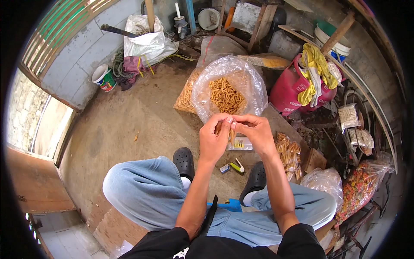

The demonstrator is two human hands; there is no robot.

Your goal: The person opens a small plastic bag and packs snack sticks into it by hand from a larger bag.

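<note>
My left hand (214, 134) and my right hand (255, 133) meet in front of me, thumbs and fingertips pinched together. Between them hangs a small plastic packet of brown snack sticks (232, 137), mostly hidden by the fingers. Just beyond is a large open clear bag (254, 82) filled with the same brown snack sticks (226, 96). Below the hands lies a flat stack of clear plastic with a yellow label (242, 143). A green stapler (236, 166) and a small blue-and-white box (224, 168) rest on the floor between my shoes.
Several filled snack packets (289, 153) lie right of my right arm. A pink gas cylinder (286, 88) draped with yellow cloth (317, 64) stands at the back right. A bag of colourful snacks (360, 185) is at far right. A white bucket (103, 77) stands by the left wall.
</note>
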